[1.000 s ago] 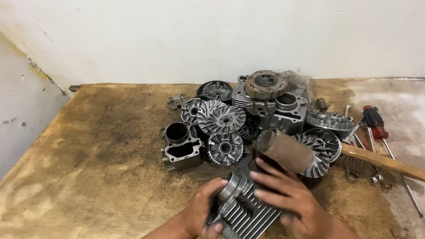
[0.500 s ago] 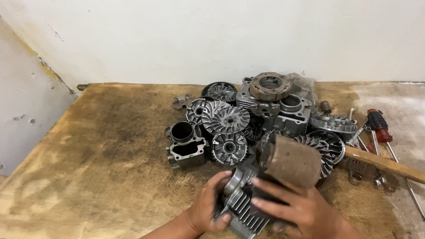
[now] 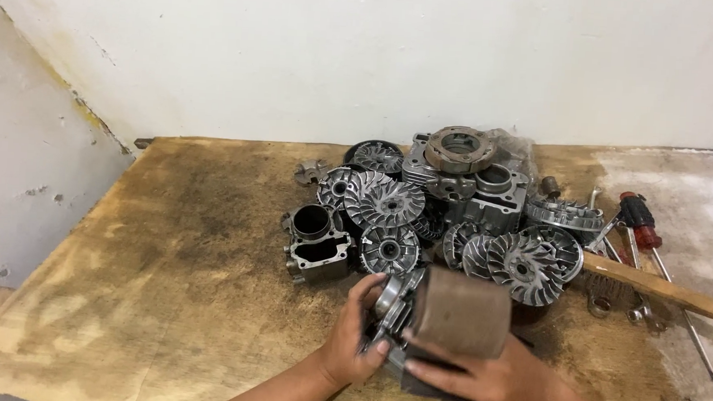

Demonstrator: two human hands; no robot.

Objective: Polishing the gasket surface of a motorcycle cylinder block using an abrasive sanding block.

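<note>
We have tipped the finned engine cylinder up since a second ago, its brown end now facing us. Our left hand and right hand clamp it between them near the bench's front edge, before the heap of metal parts.

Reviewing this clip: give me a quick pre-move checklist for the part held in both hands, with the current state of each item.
1. Left hand grips the finned cylinder at its left end: ok.
2. Right hand holds the brown sleeve from below: ok.
3. Part lifted clear of the wooden board: cannot tell, the hands hide its underside.
4. Bare board to the left to set it down: ok.
5. Pile of fan pulleys close behind the part: not ok, crowded.
6. Wooden-handled tool and screwdriver apart from the hands: ok.
</note>
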